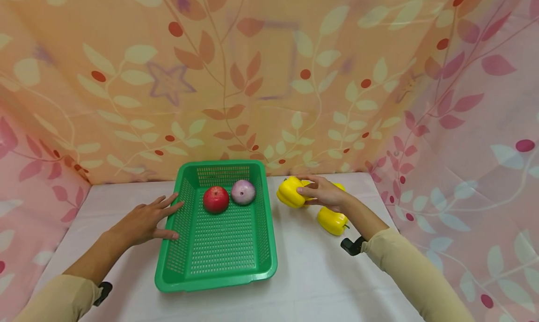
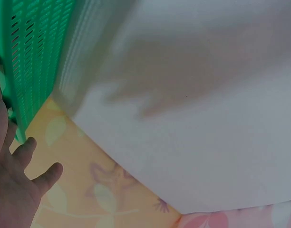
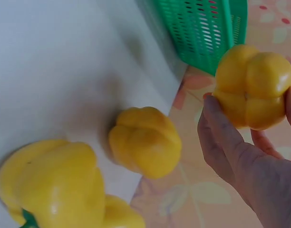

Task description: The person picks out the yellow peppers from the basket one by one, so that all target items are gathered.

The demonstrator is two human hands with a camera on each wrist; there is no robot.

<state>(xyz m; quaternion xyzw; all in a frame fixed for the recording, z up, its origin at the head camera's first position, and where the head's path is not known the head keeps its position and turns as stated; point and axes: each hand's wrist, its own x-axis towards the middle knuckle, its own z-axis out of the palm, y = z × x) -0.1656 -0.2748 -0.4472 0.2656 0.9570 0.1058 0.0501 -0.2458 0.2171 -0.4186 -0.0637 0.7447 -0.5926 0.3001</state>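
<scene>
My right hand (image 1: 323,193) holds a yellow bell pepper (image 1: 289,192) between thumb and fingers, just right of the green basket (image 1: 223,252). In the right wrist view, the lobed end of that held bell pepper (image 3: 250,90) shows above the tabletop. My left hand (image 1: 145,223) is at the basket's left rim with fingers spread and fairly straight, the fingertips reaching over the edge. Inside the basket, towards its far end, lie a red apple-like fruit (image 1: 216,200) and a round purple onion-like vegetable (image 1: 243,192).
Nearest on the right lies another yellow bell pepper (image 1: 332,220); more peppers are partly hidden behind my right hand. The right wrist view shows one such pepper (image 3: 145,142) near the table's far edge. Patterned cloth (image 1: 269,78) hangs behind and beside the white table (image 1: 303,280).
</scene>
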